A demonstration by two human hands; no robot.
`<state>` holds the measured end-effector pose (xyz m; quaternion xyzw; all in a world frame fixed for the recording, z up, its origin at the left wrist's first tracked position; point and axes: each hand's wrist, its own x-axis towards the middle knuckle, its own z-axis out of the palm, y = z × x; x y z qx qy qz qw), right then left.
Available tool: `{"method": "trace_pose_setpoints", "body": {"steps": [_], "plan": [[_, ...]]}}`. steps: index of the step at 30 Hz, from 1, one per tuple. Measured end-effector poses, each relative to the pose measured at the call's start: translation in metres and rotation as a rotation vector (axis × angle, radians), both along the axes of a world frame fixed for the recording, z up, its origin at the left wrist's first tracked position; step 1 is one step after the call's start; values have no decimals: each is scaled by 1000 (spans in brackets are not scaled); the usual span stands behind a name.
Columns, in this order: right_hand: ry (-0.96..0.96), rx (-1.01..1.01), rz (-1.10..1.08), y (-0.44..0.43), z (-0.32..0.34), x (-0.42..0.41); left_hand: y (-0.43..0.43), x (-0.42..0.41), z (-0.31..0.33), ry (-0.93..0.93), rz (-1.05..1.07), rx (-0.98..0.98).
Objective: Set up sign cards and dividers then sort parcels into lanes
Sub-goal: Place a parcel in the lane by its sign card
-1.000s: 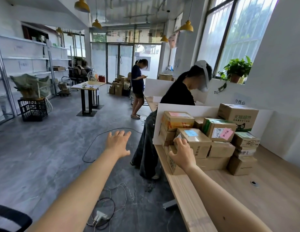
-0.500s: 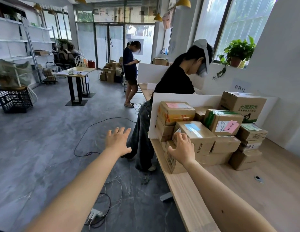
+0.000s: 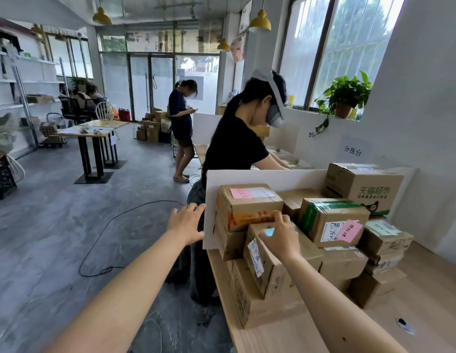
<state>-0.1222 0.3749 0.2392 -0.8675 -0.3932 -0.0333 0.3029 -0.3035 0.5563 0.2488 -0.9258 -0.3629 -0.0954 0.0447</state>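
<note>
**Box gripped atop parcel pile at sorting table**

A tilted box (image 3: 266,266) is held by the right hand (image 3: 279,238), whose palm is laid on its top and whose fingers are hooked over its far edge. The box is propped on a heap of parcels (image 3: 334,222) stacked at the near end of a wooden table (image 3: 425,314), just in front of a white divider (image 3: 260,175) stood upright across the tabletop. The left hand (image 3: 187,224) is held out flat with fingers spread, nothing in it, at the divider's left edge; whether the board is touched cannot be told. A paper sign (image 3: 353,151) is fixed to the wall above the pile. Behind the divider, a person in black (image 3: 234,146) wearing a headset is bent over the next stretch of table, and a second person (image 3: 181,118) is seen standing further back beside cartons on the floor. A potted plant (image 3: 346,94) is set on the window sill, and a black cable (image 3: 115,225) is looped across the grey floor.
</note>
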Motion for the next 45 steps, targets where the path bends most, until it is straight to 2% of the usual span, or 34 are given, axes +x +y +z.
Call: {"method": "trace_pose_setpoints", "body": {"steps": [13, 22, 34, 39, 45], "plan": [[63, 6, 38, 43, -14, 33, 64, 64, -17, -31, -57, -280], [213, 1, -60, 106, -25, 31, 119, 116, -22, -67, -188, -431], [206, -89, -274, 152, -45, 10, 182, 168, -48, -202, -417, -679], [261, -12, -305, 153, -47, 8, 189, 175, -50, -206, -522, -766], [292, 121, -364, 161, -53, -3, 195, 183, -59, -303, -679, -781]]}}
